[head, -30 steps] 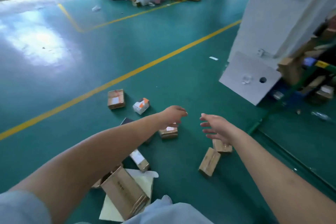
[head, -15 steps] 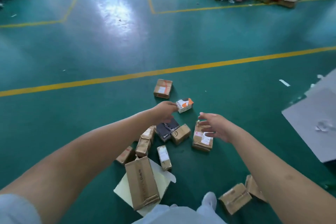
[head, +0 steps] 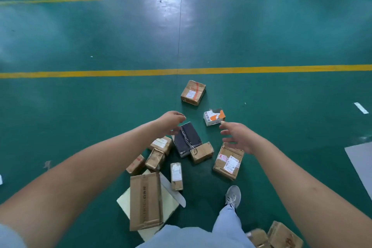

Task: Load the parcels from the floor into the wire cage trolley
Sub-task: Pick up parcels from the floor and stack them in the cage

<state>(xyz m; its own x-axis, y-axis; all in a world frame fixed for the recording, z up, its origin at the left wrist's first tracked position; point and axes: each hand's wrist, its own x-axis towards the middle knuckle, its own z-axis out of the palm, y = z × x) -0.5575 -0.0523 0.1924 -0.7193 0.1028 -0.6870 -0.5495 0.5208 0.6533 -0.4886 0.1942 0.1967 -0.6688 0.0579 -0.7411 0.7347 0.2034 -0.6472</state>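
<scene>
A glossy green floor (head: 120, 106) crossed by a yellow line (head: 80, 73) carries scattered parcels. The left hand (head: 171, 122) hangs released, fingers loosely bent, empty, with the black parcel (head: 187, 139) just below its fingertips. The right hand (head: 237, 137) is spread, holding nothing, above a labelled brown parcel (head: 228, 162); a white-and-orange box (head: 214, 117) lies just beyond its fingertips. No trolley shows.
</scene>
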